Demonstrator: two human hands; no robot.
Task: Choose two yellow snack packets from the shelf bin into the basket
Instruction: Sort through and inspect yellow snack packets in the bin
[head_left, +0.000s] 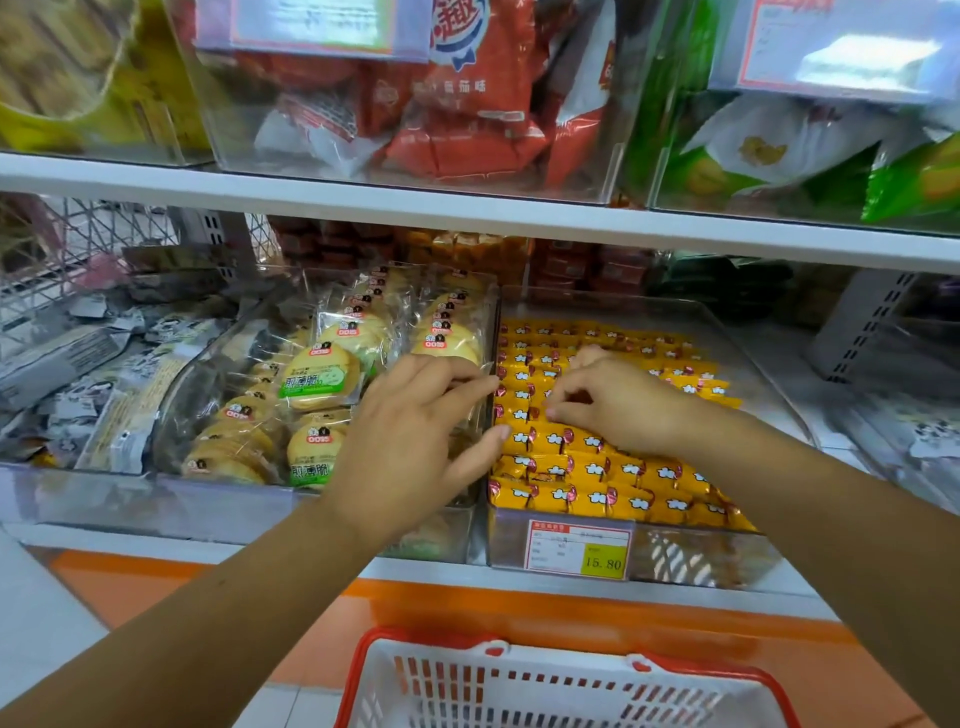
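Note:
Rows of small yellow snack packets (639, 499) fill a clear shelf bin (691, 561) on the lower shelf, right of centre. My right hand (623, 405) rests on top of the packets in the middle of the bin. Its fingers curl down onto them, and any grip is hidden under the fingers. My left hand (415, 431) reaches over the bin's left wall with its fingers stretched out. Its thumb tip touches a packet at the left edge. A white basket (545, 691) with a red rim sits below the shelf at the bottom of the view.
A clear bin of round biscuit packs (311, 395) stands just left of the yellow one, with grey packets (78, 364) further left. A price tag (579, 553) hangs on the yellow bin's front. The upper shelf (467, 205) carries red packets (467, 114) and green packets (779, 156).

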